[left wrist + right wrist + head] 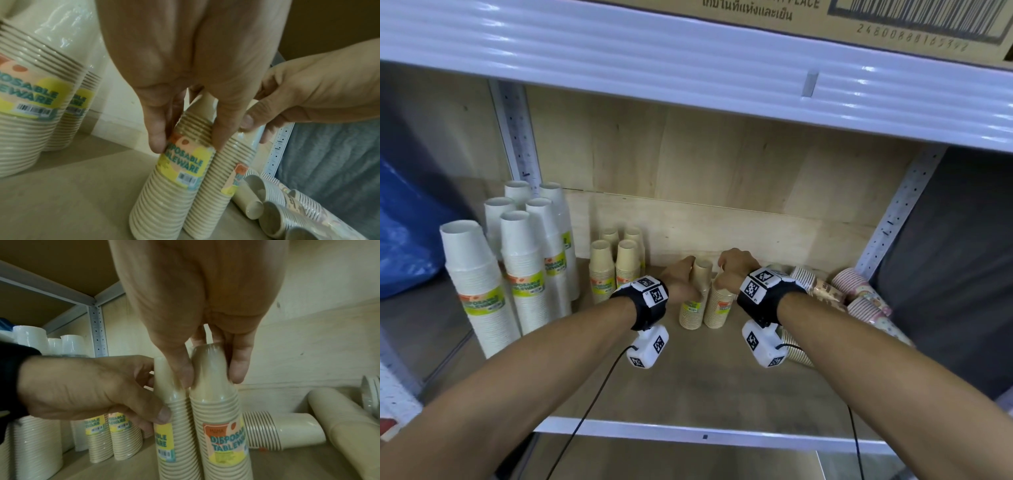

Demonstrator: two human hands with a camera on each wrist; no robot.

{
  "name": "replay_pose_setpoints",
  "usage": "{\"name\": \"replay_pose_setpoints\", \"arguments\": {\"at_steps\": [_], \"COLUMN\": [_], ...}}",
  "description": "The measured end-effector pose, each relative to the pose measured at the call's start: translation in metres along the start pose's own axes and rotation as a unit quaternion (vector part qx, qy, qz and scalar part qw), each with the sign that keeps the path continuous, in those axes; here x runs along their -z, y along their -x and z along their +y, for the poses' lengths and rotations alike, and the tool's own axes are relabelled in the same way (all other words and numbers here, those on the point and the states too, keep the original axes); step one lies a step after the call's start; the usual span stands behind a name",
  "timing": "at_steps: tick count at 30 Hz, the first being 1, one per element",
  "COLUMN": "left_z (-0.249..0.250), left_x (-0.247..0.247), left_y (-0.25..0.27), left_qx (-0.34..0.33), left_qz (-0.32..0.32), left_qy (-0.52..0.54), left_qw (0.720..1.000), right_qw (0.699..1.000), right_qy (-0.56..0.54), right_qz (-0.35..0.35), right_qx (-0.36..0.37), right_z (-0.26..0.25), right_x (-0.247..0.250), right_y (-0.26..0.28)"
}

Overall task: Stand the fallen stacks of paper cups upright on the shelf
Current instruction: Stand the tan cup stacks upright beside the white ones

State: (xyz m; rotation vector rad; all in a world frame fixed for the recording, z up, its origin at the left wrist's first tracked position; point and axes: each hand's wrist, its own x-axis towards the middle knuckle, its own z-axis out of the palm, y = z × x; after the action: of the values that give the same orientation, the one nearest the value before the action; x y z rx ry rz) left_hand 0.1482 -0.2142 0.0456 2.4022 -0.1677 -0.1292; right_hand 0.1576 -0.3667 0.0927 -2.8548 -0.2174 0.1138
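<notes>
pale plywood lines the back of the shelf [688, 383], under a white metal shelf edge carrying a cardboard box [876, 20]. two tan stacks stand side by side at mid-shelf, mouths down. the left hand [681, 277] pinches the left tan stack [174, 178] between thumb and fingers near its top, and the right hand [736, 270] grips the top of the right tan stack [222, 426] the same way; the two hands are close together, almost touching.

both stacks look seated on the board, so the step in hand seems to be settling them. to do it well, i'd press each straight down so the bottom rim sits flat, check that neither leans, then let go of one at a time, since a tall narrow stack in slick plastic wrap will tip from a small nudge.

four more tan stacks [616, 263] and the white stacks [524, 260] stand to the left already. to the right, fallen stacks [852, 294] lie on their sides, so the job is roughly half done.
</notes>
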Motion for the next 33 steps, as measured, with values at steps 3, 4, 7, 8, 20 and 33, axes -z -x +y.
{"name": "replay_pose_setpoints", "arguments": {"at_steps": [3,4,7,8,20,33], "left_z": [0.007,0.010,0.022,0.026,0.025,0.026], "left_x": [0.010,0.014,0.024,0.027,0.033,0.033], "left_y": [-0.001,-0.002,-0.002,-0.002,-0.002,-0.001], "left_qx": [-0.018,-0.021,-0.037,-0.045,-0.049,-0.065], "left_qz": [-0.012,-0.009,-0.007,-0.012,0.029,0.021], "left_qy": [0.006,0.015,0.026,0.011,-0.070,-0.083], "left_qw": [1.000,1.000,0.999,0.999,0.996,0.994], "right_qw": [1.000,1.000,0.999,0.998,0.998,0.998], "right_qy": [0.006,0.008,0.002,0.003,0.025,0.019], "right_qz": [0.017,0.025,0.044,0.048,0.046,0.046], "right_qx": [0.015,0.016,0.028,0.034,0.037,0.035], "right_z": [-0.002,-0.003,-0.004,-0.004,0.001,-0.005], "right_x": [0.006,0.008,0.012,0.012,0.010,0.014], "right_y": [0.001,0.002,0.004,0.004,0.002,0.006]}}
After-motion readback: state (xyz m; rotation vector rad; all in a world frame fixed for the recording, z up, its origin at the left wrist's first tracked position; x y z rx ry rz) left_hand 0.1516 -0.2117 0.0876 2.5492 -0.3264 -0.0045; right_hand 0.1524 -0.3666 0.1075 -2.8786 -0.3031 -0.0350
